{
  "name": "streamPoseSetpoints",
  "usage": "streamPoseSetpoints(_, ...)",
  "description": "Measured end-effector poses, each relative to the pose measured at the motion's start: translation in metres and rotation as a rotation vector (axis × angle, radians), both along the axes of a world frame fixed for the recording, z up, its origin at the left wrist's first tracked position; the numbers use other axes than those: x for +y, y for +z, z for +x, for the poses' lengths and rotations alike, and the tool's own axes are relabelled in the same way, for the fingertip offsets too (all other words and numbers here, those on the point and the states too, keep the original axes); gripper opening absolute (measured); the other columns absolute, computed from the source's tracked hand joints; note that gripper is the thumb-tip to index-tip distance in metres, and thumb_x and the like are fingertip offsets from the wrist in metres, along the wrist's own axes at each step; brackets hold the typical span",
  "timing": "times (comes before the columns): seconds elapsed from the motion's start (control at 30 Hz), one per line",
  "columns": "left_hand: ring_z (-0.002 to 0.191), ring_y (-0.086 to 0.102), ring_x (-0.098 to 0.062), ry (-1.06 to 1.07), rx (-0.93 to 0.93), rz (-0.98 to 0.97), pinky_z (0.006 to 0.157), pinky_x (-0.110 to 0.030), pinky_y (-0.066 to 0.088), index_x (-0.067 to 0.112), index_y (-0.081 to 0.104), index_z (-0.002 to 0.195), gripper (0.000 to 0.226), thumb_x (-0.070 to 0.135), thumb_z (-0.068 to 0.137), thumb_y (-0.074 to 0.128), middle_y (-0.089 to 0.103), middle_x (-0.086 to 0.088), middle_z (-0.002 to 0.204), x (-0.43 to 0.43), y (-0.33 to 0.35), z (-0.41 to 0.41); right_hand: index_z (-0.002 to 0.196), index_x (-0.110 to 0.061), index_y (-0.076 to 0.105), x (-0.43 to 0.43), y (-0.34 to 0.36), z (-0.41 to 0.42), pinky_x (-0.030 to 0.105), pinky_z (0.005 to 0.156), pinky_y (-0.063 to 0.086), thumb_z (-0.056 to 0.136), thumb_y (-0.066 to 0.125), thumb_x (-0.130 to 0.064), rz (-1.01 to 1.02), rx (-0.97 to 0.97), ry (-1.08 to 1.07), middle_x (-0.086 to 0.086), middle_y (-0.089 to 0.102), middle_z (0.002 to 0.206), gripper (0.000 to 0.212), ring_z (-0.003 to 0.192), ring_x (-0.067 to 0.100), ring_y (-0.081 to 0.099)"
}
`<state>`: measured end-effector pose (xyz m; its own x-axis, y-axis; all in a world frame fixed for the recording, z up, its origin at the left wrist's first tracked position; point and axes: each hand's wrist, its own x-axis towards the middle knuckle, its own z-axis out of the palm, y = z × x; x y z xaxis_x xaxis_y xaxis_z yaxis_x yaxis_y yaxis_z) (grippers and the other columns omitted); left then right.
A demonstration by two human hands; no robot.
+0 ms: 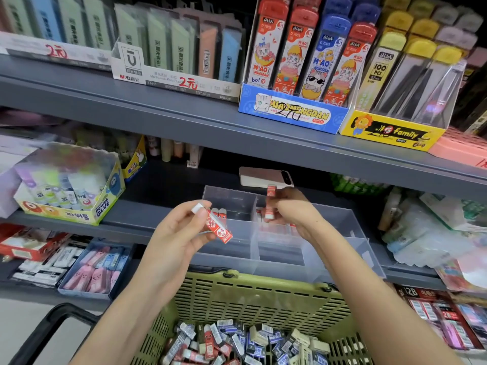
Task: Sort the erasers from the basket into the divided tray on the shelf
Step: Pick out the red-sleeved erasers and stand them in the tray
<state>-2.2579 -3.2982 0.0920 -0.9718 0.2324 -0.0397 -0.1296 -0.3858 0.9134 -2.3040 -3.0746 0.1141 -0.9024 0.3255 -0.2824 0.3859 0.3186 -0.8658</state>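
Observation:
A clear divided tray [279, 255] sits on the middle shelf, with several red erasers in its back compartments. My left hand [174, 233] pinches a red-sleeved eraser [216, 225] with a white end, just left of the tray's front. My right hand [292, 212] holds another red eraser [271, 202] upright above the tray's back right compartment. Below, a green basket [253, 299] holds several mixed red, blue and white erasers [237, 343].
A phone [266, 177] lies behind the tray. A glue-stick box [68, 191] stands at the left of the shelf. Boxes of pencil leads fill the shelf above. Eraser packs [97, 267] lie on the lower shelf at left. A black handle [52, 327] sits beside the basket.

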Motion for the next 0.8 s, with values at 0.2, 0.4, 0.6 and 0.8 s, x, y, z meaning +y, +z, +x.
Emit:
streamPoseSetpoints(0.2,0.106,0.064,-0.026,-0.007,-0.048,0.033,0.089,-0.04,0.054,0.023,0.072,0.098,0.028,0.036,0.075,0.063,0.067,-0.011,0.108,0.001,-0.001,-0.003,0.074,-0.016,0.065,0.023,0.008,0.017,0.017,0.054,0.043,0.071,0.078,-0.005,0.151,0.141,0.065,-0.002,0.061,0.066,0.017,0.059,0.012,0.053)
streamPoseSetpoints(0.4,0.091,0.071,-0.02,0.027,0.006,0.035,0.07,-0.023,0.056,0.012,0.063,0.104,0.038,0.03,0.071,0.068,0.074,-0.008,0.092,0.011,0.005,-0.006,0.075,-0.013,0.071,0.026,0.008,0.01,0.026,0.067,0.048,0.073,0.077,-0.005,0.074,0.057,0.021,0.0,0.068,0.07,0.01,0.066,0.015,0.06)
streamPoseSetpoints(0.6,0.093,0.07,-0.024,0.061,0.06,-0.013,0.074,-0.025,0.056,0.011,0.057,0.105,0.041,0.03,0.072,0.07,0.073,-0.013,0.094,0.017,0.0,-0.007,0.068,-0.006,0.061,0.009,-0.007,0.002,0.023,0.047,0.055,0.077,0.07,0.008,-0.196,0.056,-0.087,0.002,0.065,0.053,0.018,0.043,0.011,0.063)
streamPoseSetpoints(0.8,0.09,0.071,-0.026,0.072,0.054,-0.05,0.073,-0.022,0.056,0.01,0.059,0.102,0.041,0.03,0.069,0.072,0.074,-0.011,0.093,0.021,-0.002,-0.01,0.064,-0.011,0.064,-0.001,-0.014,-0.006,0.029,0.064,0.051,0.078,0.075,-0.02,0.227,-0.073,0.014,0.006,0.062,0.064,0.02,0.059,0.02,0.058)
